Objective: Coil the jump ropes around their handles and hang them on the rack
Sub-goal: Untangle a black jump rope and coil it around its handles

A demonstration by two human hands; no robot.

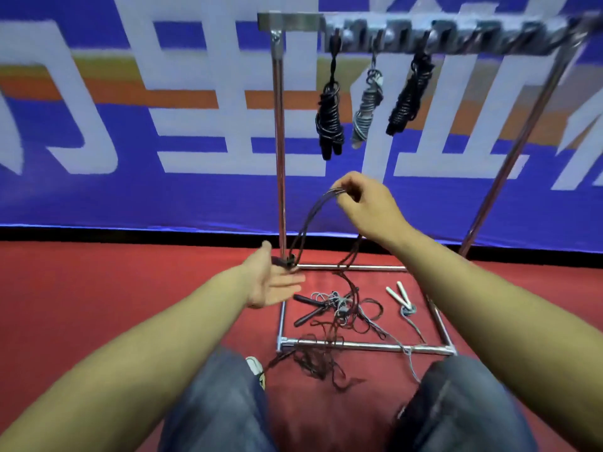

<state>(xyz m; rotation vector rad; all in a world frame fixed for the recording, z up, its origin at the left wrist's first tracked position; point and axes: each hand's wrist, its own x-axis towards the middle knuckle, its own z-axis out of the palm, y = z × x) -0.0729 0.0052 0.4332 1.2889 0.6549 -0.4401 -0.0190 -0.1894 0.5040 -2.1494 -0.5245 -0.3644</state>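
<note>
Currently my right hand [362,203], at frame center, pinches a bundled black rope [310,216] between curled fingertips; its strands arc down left to black handles [282,261] at my left hand [272,282], whose fingers lie straight, palm up, handles near the thumb. Below, loose ropes [339,316] tangle on the red floor [98,288]. Three coiled ropes [365,106] hang on the rack [280,141] above.

A blue banner [202,197] with large white characters and orange stripes hung as the backdrop. Below the banner lay red floor [98,288], a black strip [130,234] dividing them.
</note>
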